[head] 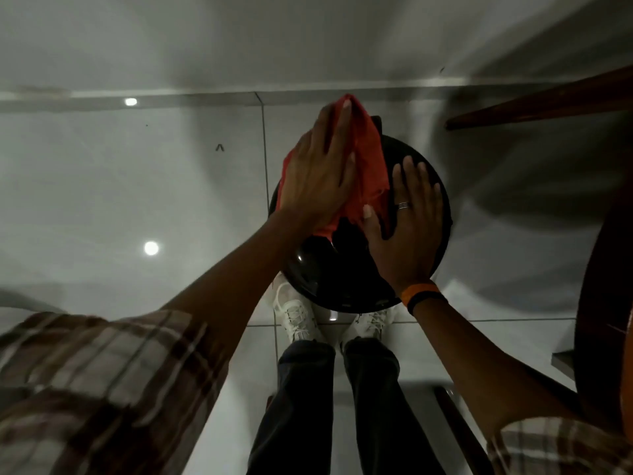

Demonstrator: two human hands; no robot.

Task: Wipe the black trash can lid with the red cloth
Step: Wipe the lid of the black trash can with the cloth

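Observation:
The round black trash can lid (318,269) sits below me, just beyond my white shoes. A red cloth (371,162) lies draped over its far left part. My left hand (318,176) presses flat on the cloth with fingers stretched out toward the wall. My right hand (404,228) lies flat on the right side of the lid, fingers spread, thumb touching the cloth's near edge. That hand wears a ring, and an orange and black band circles the wrist.
The can stands on glossy pale floor tiles (137,200) close to a white wall (308,36). Dark wooden furniture (548,101) juts in at the upper right, and a dark rounded piece (603,303) stands at the right edge. My legs (342,406) are right behind the can.

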